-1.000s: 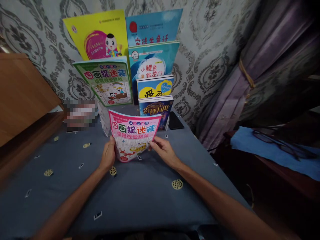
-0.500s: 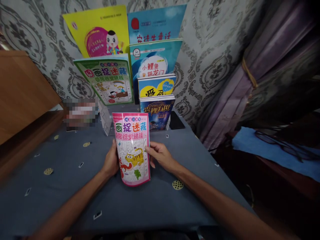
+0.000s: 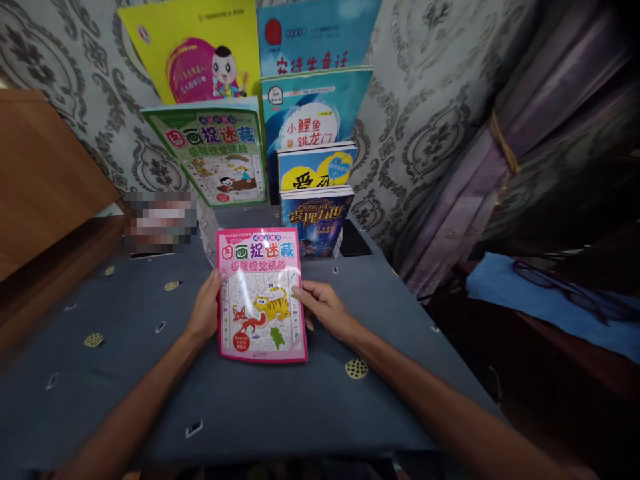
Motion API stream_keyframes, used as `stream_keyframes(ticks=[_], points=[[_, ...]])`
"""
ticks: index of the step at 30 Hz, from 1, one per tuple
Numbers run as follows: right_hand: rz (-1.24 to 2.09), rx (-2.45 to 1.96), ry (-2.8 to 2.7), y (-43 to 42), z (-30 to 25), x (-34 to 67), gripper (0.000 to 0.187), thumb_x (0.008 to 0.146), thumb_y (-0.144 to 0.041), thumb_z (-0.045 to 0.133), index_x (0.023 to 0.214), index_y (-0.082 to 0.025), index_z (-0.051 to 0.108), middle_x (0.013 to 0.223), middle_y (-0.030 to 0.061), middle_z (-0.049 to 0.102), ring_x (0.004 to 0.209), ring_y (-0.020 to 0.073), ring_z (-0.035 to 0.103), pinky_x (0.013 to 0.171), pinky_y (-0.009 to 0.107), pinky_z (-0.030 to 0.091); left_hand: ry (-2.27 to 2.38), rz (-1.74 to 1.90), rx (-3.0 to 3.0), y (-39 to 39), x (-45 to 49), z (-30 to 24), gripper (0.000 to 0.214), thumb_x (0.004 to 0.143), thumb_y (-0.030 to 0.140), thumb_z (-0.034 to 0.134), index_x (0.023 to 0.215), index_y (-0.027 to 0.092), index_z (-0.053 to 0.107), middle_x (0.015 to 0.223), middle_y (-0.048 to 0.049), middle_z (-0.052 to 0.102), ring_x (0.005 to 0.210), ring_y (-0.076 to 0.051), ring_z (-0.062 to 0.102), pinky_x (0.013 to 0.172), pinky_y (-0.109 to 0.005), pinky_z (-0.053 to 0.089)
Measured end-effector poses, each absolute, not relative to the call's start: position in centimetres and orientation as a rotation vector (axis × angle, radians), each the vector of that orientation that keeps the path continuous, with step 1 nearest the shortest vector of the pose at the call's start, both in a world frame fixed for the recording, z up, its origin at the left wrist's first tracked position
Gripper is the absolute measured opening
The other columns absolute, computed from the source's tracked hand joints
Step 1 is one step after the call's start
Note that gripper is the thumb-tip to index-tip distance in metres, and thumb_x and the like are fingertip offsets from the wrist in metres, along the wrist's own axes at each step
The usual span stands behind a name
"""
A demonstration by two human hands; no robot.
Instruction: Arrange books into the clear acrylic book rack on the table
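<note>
The pink book (image 3: pixel 259 295) reads 画捉迷藏 above 极限视觉挑战, and the green book (image 3: pixel 215 157) behind it carries the same words. The teal book (image 3: pixel 310 120) reads 小鲤鱼跳龙门, the blue book (image 3: pixel 315 40) 安徒生童话, and the dark blue book (image 3: pixel 315 223) 查理九世.

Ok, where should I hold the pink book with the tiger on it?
Hold the pink book by its two long side edges, coming in from the left and right, like the left hand and right hand here. It looks thin and flat, so side edges are probably easiest to pinch, and your fingers stay off the tiger picture.
</note>
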State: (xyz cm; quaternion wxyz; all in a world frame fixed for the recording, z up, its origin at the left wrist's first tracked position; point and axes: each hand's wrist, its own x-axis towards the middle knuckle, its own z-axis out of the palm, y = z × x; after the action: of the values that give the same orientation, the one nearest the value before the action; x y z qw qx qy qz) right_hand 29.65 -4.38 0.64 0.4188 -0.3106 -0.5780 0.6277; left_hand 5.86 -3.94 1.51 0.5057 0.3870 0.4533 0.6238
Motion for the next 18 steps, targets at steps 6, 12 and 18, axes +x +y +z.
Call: stream_keyframes(ticks=[6,12,18], points=[[1.699,-0.823,-1.551,-4.5,-0.2,29.5,0.047,0.088,-0.058,0.060,0.101,-0.014,0.063,0.072,0.0018,0.069,0.049,0.0086,0.058,0.040,0.019,0.047,1.235,1.480,0.930,-3.7,5.2,1.8,0.046,0.075,0.052,0.073,0.104,0.020,0.061,0.095,-0.0042,0.076,0.092,-0.024,0.073,0.078,-0.035,0.060],[1.809,-0.890,-1.585,-4.1,-0.7,29.8,0.047,0.087,-0.052,0.064,0.115,-0.015,0.056,0.083,0.0054,0.074,0.060,0.0127,0.067,0.045,0.019,0.053,1.353,1.371,0.932,-3.6,5.3,1.0,0.049,0.071,0.039,0.073,0.112,0.021,0.053,0.085,-0.0006,0.073,0.068,-0.019,0.071,0.061,-0.030,0.058],[1.827,-0.937,-1.532,-4.2,-0.7,29.9,0.046,0.087,-0.047,0.066,0.119,-0.019,0.050,0.077,0.0013,0.072,0.058,0.0127,0.067,0.044,0.019,0.054,1.312,1.334,1.047,-3.3,4.6,0.1,0.067,0.068,0.041,0.076,0.125,0.020,0.047,0.097,-0.0047,0.074,0.069,-0.019,0.071,0.061,-0.031,0.057]])
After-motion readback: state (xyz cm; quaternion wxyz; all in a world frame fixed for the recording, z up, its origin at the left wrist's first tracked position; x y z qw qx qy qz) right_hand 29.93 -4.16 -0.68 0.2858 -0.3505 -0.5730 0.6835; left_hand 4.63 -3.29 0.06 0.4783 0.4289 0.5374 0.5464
